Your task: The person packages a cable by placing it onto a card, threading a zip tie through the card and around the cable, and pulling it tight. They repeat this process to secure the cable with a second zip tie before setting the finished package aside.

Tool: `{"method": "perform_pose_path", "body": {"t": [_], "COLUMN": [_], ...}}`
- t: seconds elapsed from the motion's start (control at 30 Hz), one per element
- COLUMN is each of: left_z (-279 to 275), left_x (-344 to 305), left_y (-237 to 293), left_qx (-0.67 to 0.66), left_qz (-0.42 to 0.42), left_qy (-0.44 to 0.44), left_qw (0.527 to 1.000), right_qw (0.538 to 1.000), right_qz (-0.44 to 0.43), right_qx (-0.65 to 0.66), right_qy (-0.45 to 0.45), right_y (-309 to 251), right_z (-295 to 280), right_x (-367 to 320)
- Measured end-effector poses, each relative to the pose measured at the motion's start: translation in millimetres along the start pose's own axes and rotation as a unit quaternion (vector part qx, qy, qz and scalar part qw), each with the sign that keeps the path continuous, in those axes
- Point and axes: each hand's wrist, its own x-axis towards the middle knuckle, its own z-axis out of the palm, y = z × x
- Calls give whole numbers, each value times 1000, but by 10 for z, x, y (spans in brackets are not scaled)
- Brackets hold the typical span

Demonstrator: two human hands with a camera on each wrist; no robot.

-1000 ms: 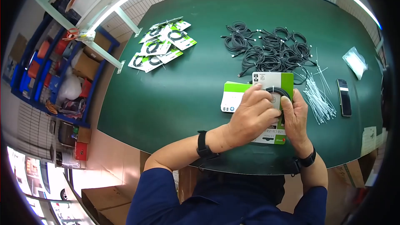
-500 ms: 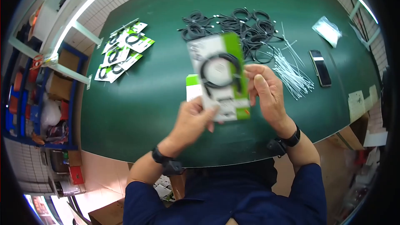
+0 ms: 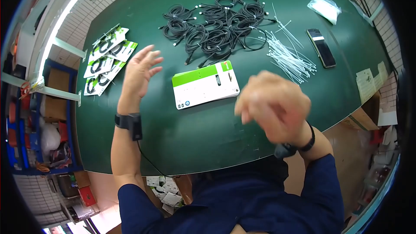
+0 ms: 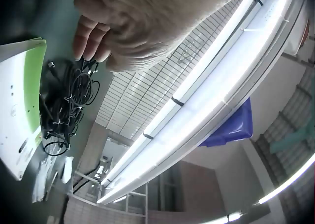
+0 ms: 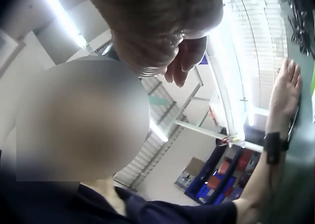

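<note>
My left hand (image 3: 141, 71) is raised with its fingers extended and holds nothing, just right of the pile of green-and-white carded cables (image 3: 99, 67). My right hand (image 3: 275, 104), partly blurred, hangs above the table right of a stack of cards (image 3: 203, 91), its fingers loosely bent around nothing visible. The stack lies flat, green edge away from me. In the left wrist view, bent fingers of the left hand (image 4: 133, 27) show above the black cables (image 4: 64, 105). The right wrist view shows the right hand (image 5: 162, 32) and, farther off, the left hand (image 5: 285, 93).
Coiled black cables (image 3: 216, 30) lie across the back of the green table (image 3: 173, 147). White zip ties (image 3: 288, 56), a phone (image 3: 321, 47) and a clear plastic bag (image 3: 325, 8) lie at the right. A metal frame post (image 3: 65, 94) stands on the left edge.
The carded cable has left both hands. My left hand has moved left and opened near the pile. My right hand has stayed on the right, and the card stack is uncovered.
</note>
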Motion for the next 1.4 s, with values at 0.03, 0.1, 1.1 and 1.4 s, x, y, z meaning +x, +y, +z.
{"method": "perform_pose_path", "body": {"t": [0.03,0.1,1.1,1.4], "left_z": [152,424,1232,1307], "left_x": [-4,5,-829,-1099], "left_y": [-41,-96,268,-49], "left_qx": [-1,140,301,389], "left_qz": [-5,63,496,467], "left_qy": [-1,-70,60,-46], "left_qw": [1000,986,813,792], "right_qw": [999,987,930,927], "right_qz": [-38,18,340,347], "right_qx": [25,157,115,140], "right_qy": [-13,-43,85,21], "right_y": [-145,-618,505,582], "right_z": [41,107,285,230], "right_x": [34,168,150,-44]}}
